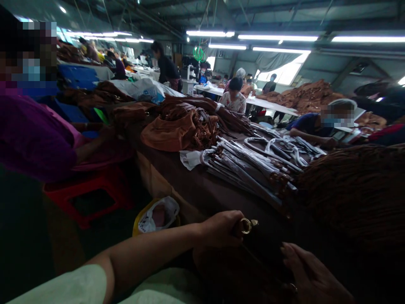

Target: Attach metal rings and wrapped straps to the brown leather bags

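My left hand (223, 228) is closed in a fist around the base of a gold metal clasp (247, 226). The clasp's ring and small end stick out past the thumb, while whatever it is fixed to is hidden in the fist. Lower right, my right hand (305, 270) has its thumb and fingers drawn together at the tips; anything between them is too dark to make out. A small gold ring (294, 288) shows beside that palm. Dark brown material (218, 266) hangs below my left hand, its outline lost in shadow.
Plastic-wrapped straps (240, 162) lie on the dark table (177, 179), with brown bags (171, 131) behind. Brown fringed material (363, 185) is heaped at right. A lined yellow bin (136, 223) stands below the table. A co-worker in purple (34, 131) sits at left by a red stool (88, 192).
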